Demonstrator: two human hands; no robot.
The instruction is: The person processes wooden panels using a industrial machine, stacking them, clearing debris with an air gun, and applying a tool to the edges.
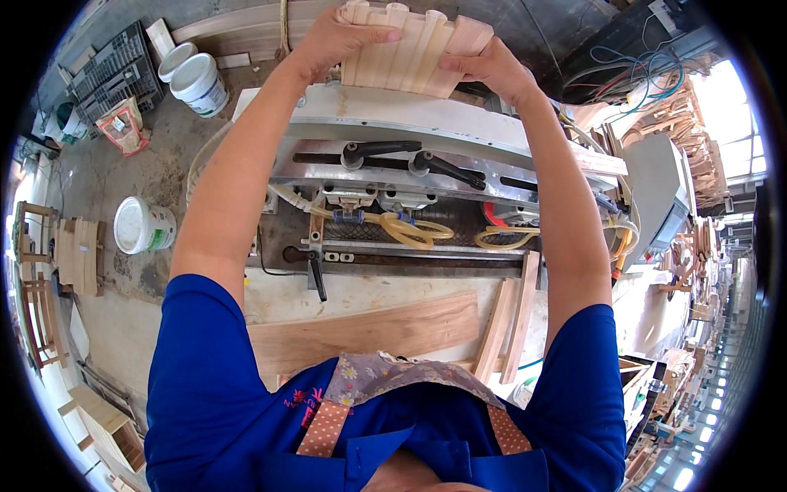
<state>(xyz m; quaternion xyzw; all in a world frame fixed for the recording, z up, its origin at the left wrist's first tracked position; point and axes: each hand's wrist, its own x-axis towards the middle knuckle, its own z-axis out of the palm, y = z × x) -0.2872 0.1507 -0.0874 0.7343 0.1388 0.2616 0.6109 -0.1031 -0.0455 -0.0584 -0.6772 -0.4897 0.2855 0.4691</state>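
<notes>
At the far top of the head view I hold a row of pale wooden pieces [402,61], set side by side, with several rounded ends pointing away from me. My left hand [344,39] is closed on the left end of the row, its thumb lying across the near face. My right hand [494,70] grips the right end, thumb pressed against the last piece. Both arms stretch over a woodworking machine, and the row is just beyond its white ledge [393,111]. The fingers behind the pieces are hidden.
Black clamp levers [385,150] stick up from a slotted metal plate, with yellowish hoses [410,230] below. A wide board [369,332] and two narrow strips [518,316] lie nearer me. White buckets [199,86] stand left. Blue cables [648,70] hang at the far right.
</notes>
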